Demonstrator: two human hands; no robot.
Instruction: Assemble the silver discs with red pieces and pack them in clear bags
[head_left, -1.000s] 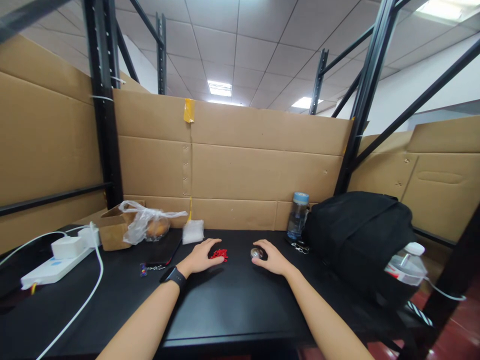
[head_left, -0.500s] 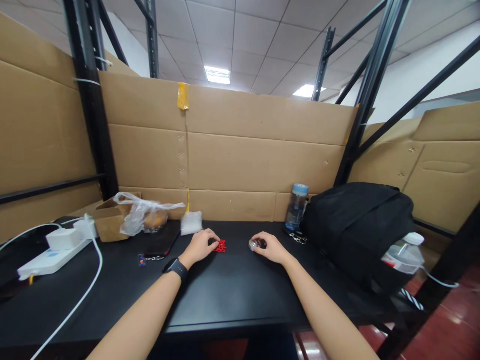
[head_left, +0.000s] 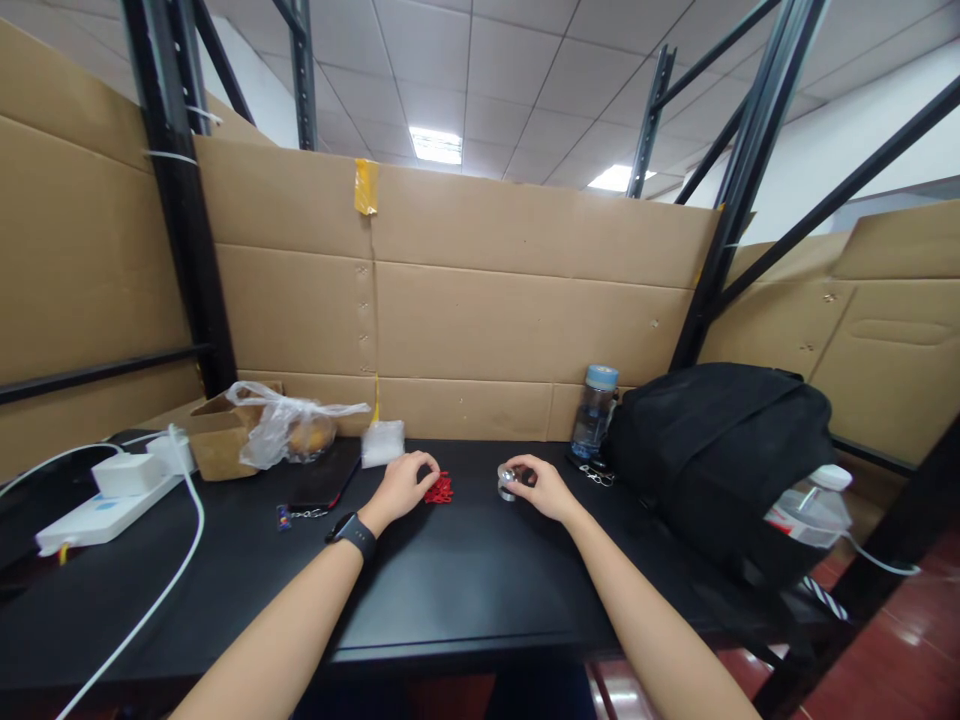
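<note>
A small pile of thin red pieces (head_left: 439,489) lies on the black table (head_left: 450,570). At the pile's upper left is my left hand (head_left: 401,490), with a dark watch on its wrist. Its thumb and index finger are pinched close at the pile's edge; whether a piece is between them is too small to tell. To the right, my right hand (head_left: 546,489) has its fingers curled around a small clear round container (head_left: 505,484) standing on the table. Those fingers hide part of the container.
On the left are a white power strip (head_left: 112,513) with a cable, an open cardboard box (head_left: 217,440), a tied plastic bag (head_left: 274,430) and a black flat case (head_left: 322,480). A white packet (head_left: 383,443) sits behind my left hand. At right stand a water bottle (head_left: 592,415) and a black backpack (head_left: 720,460).
My left hand has risen slightly, showing more of the red pile. More of the clear container shows at my right fingers, which have shifted up a little.
</note>
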